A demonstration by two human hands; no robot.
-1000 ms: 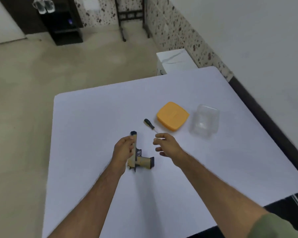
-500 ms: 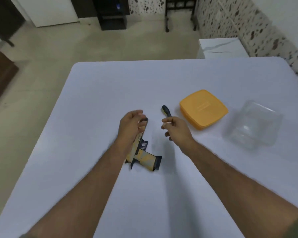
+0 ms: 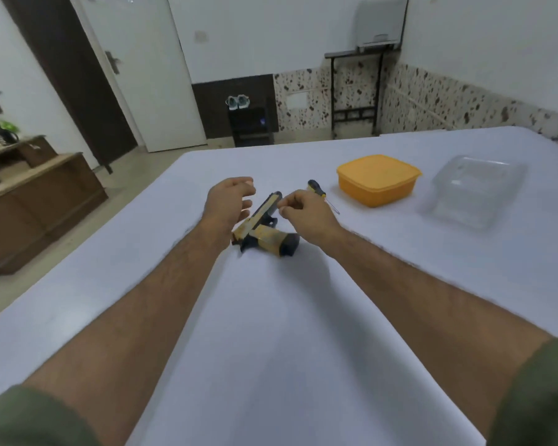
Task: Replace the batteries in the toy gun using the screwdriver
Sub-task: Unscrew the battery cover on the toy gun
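The tan and black toy gun (image 3: 264, 228) lies on its side on the white table (image 3: 271, 333), barrel pointing away from me. My left hand (image 3: 227, 201) hovers just left of the barrel with fingers loosely spread and holds nothing. My right hand (image 3: 306, 214) is at the right of the barrel, fingers curled in, thumb and forefinger close to the slide; whether they touch it I cannot tell. The screwdriver (image 3: 317, 188), with a black and yellow handle, lies on the table just beyond my right hand.
An orange lidded box (image 3: 379, 180) stands to the right of the screwdriver, and a clear plastic container (image 3: 477, 191) further right. The table's left edge drops to the floor, where a brown cabinet (image 3: 36, 201) stands.
My left hand has let go of the gun barrel and opened. My right hand moved from over the screwdriver to the gun's barrel. My head has tipped up, showing the room.
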